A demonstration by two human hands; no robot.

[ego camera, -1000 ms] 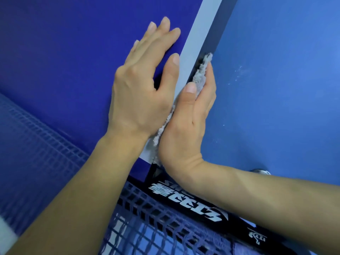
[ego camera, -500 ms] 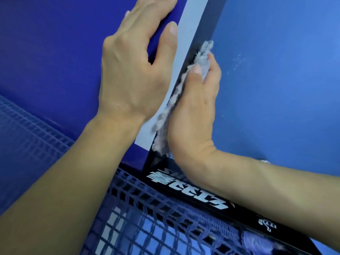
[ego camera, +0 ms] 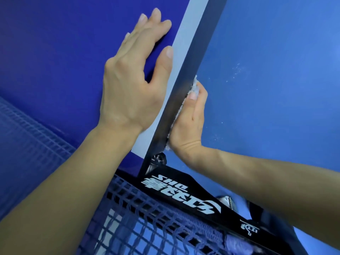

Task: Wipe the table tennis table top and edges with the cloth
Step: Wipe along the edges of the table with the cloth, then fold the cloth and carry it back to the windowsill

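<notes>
A left hand (ego camera: 132,89) lies flat, fingers straight, on the dark blue top (ego camera: 64,52) beside its white line (ego camera: 193,24). At centre frame, the right hand (ego camera: 189,126) pinches the cloth (ego camera: 193,87) against the table's dark edge (ego camera: 182,85). A speckled blue floor (ego camera: 276,89) fills the right, and a net (ego camera: 147,227) the bottom.

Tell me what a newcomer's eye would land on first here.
At centre, the left hand lies flat on the dark blue table top along its white line, while the right hand holds a grey cloth against the dark side edge. Below them sits a black net bracket with white lettering.
</notes>
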